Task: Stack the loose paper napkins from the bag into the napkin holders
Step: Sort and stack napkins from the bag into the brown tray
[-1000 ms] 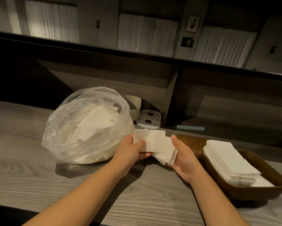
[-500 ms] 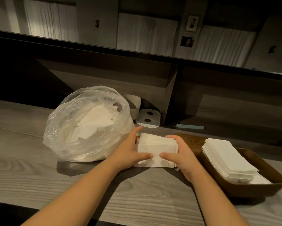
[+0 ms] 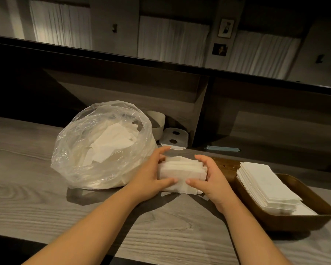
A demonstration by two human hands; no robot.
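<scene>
Pinching the napkins [image 3: 181, 173] between both hands [image 3: 151, 178] [image 3: 210, 180], you are facing the holder [image 3: 304, 217] just beside your right hand.

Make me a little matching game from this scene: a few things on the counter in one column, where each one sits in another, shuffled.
Things:
1. clear plastic bag
2. napkin bundle
3. brown napkin holder
4. pale blue strip

Places:
A. far right, with a tall stack of napkins in it
B. held between the left hand and the right hand
C. left of the hands, loose napkins inside
D. lying flat behind the hands, near the back panel

Pairs: 1-C, 2-B, 3-A, 4-D
</scene>
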